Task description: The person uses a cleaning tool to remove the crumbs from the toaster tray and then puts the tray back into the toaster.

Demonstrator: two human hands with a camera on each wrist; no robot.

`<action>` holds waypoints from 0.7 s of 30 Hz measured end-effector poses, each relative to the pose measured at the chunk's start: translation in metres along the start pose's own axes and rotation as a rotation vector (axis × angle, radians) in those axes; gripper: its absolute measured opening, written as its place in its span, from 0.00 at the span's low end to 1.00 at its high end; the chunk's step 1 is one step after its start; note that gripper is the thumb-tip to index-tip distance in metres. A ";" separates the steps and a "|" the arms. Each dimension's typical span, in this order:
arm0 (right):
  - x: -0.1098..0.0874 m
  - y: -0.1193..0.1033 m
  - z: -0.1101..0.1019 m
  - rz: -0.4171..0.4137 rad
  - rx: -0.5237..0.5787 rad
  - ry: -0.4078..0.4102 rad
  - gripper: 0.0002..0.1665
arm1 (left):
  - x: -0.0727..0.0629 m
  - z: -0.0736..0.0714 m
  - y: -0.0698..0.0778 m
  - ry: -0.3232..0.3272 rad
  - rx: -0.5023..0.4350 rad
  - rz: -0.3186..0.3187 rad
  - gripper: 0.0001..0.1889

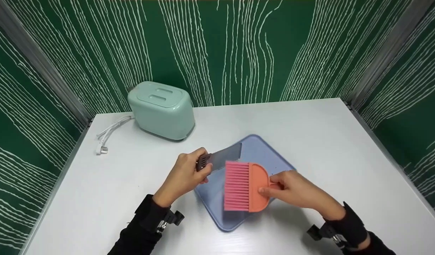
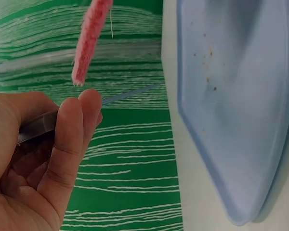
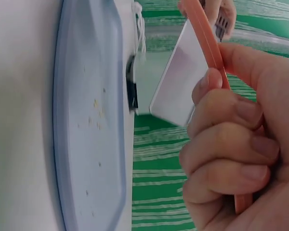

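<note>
My left hand (image 1: 184,174) pinches the dark slotted handle of a thin, flat grey crumb tray (image 1: 227,157), thumb below and fingers above. This plate is held tilted over a blue tray (image 1: 261,150). Gripped by its short handle in my right hand (image 1: 295,187) is an orange brush (image 1: 258,186) with pink bristles pointing left. The brush hovers above the blue tray, close to the crumb tray; whether bristles and plate touch I cannot tell. Small brown and yellow crumbs (image 3: 97,108) lie scattered on the blue tray in both wrist views.
A mint-green toaster (image 1: 160,109) stands at the table's back left, its white cord and plug (image 1: 101,149) lying beside it. White tabletop (image 1: 291,127) surrounds the blue tray. Green walls (image 1: 235,53) with white lines rise behind and at both sides.
</note>
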State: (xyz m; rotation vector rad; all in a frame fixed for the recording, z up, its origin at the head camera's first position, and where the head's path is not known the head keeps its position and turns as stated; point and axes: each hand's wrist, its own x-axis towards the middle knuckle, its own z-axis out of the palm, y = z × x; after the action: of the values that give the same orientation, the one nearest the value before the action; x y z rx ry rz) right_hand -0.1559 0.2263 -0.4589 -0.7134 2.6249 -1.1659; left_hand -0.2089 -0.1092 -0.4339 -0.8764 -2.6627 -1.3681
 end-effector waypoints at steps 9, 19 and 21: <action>0.011 -0.006 0.018 -0.035 0.048 -0.088 0.28 | -0.001 0.006 0.002 0.027 0.161 0.150 0.05; 0.019 0.003 0.023 0.024 0.062 -0.106 0.27 | -0.001 0.009 0.003 0.075 0.289 0.261 0.06; 0.020 0.006 0.022 0.036 0.077 -0.110 0.26 | -0.001 0.009 0.003 0.078 0.296 0.275 0.06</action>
State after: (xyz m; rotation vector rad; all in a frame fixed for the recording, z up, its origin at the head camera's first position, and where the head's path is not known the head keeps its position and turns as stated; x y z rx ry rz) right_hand -0.1675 0.2051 -0.4777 -0.6923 2.4788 -1.1754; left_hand -0.2043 -0.1019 -0.4370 -1.0741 -2.4807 -0.9028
